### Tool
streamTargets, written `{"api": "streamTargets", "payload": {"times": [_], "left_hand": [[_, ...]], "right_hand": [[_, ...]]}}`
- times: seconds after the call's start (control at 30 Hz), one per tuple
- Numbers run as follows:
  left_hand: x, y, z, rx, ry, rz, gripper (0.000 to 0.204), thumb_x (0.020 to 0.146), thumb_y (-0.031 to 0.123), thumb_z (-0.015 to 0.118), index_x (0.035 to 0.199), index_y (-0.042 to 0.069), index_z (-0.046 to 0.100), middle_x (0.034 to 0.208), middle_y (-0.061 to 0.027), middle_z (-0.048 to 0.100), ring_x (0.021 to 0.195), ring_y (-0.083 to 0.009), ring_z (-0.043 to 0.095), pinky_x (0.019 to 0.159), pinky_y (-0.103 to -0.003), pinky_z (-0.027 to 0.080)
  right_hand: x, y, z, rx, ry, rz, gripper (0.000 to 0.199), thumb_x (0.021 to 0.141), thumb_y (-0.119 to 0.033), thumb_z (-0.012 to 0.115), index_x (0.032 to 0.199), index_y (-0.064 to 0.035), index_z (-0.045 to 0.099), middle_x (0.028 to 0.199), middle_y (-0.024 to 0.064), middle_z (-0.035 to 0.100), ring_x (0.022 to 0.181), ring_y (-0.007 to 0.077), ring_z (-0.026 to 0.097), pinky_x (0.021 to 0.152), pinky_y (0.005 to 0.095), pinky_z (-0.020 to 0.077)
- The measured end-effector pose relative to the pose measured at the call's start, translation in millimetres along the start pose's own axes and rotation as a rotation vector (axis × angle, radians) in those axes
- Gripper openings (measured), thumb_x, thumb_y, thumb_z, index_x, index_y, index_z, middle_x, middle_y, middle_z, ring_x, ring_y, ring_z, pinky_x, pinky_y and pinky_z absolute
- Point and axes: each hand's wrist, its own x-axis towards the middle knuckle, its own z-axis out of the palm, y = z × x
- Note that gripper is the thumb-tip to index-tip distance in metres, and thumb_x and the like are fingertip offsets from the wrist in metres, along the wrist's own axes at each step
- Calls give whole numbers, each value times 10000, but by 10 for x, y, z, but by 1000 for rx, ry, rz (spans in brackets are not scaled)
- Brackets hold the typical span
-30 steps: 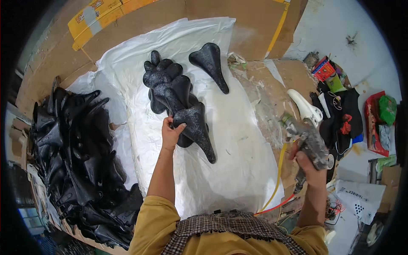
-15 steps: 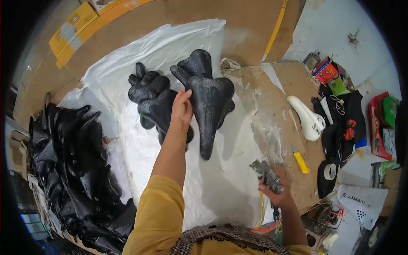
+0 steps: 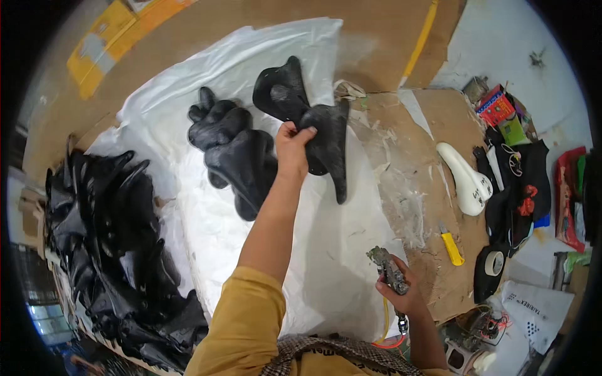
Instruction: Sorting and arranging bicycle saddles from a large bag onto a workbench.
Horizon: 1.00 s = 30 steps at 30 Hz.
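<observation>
Nearest, the right hand [image 3: 409, 294] is wrapped around a grimy spray gun [image 3: 391, 274]. Farther on, above the white sheet [image 3: 342, 235], the left hand [image 3: 293, 150] pinches a black saddle [image 3: 329, 135], right of a saddle cluster [image 3: 219, 138]. That piece has just tipped sideways, apparently being turned, beside a second saddle [image 3: 268, 100] showing its hollow underside.

Black saddle-shaped piece [image 3: 331, 143], kinda dull finish, pinched near its wide end and tipped up, narrow nose pointing down. Second black saddle piece [image 3: 276, 94] just behind, up and left — overlaps in view, can't tell if touching. Grey spray gun [image 3: 395, 279] — super grimy, crusty front end aimed up-left, gripped lower right, well apart from both.
</observation>
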Motion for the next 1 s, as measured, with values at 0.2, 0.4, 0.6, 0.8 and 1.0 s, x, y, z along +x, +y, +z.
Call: {"api": "streamTargets", "payload": {"times": [0.2, 0.4, 0.6, 0.8, 1.0], "left_hand": [[-711, 1920, -443, 722, -76, 604, 216, 735, 45, 670, 896, 81, 530, 768, -3, 526, 705, -113, 515, 720, -249, 436], [-1203, 4504, -1655, -75, 337, 873, 602, 893, 390, 510, 1386, 151, 261, 1402, -138, 275, 1216, -378, 335, 1014, -549, 277], [-950, 3159, -3111, 77, 37, 310, 280, 857, 319, 580, 1044, 115, 542, 1038, -55, 541, 996, -304, 501, 866, -418, 398], [-419, 1532, -1647, 480, 270, -19, 622, 696, -43, 514, 1292, 51, 361, 1132, -97, 518, 936, -227, 545, 801, -347, 443], [-188, 1358, -1532, 324, 134, -64, 434, 664, -86, 557, 1089, -5, 525, 917, -70, 596, 761, -175, 560, 665, -261, 439]], "right_hand": [[-377, -254, 228, -108, -72, -91, 601, 760, -74, 676, 1289, -4, 400, 834, 18, 568, 763, 77, 529, 708, 237, 443], [-948, -588, 376, -121, -235, -138, 578, 755, -63, 667, 1272, 5, 418, 812, 28, 575, 741, 83, 532, 692, 232, 444], [-1065, -1079, 534, -51, -124, -271, 567, 744, -25, 651, 1257, 29, 415, 832, 52, 581, 744, 102, 544, 675, 245, 460], [-1284, -994, 493, 127, -103, -137, 627, 734, 29, 657, 1295, 12, 379, 858, 64, 586, 782, 119, 555, 678, 264, 475], [-1091, -629, 537, 52, -185, 8, 599, 748, -30, 684, 1278, 18, 409, 871, 18, 583, 801, 75, 533, 726, 223, 437]]}}
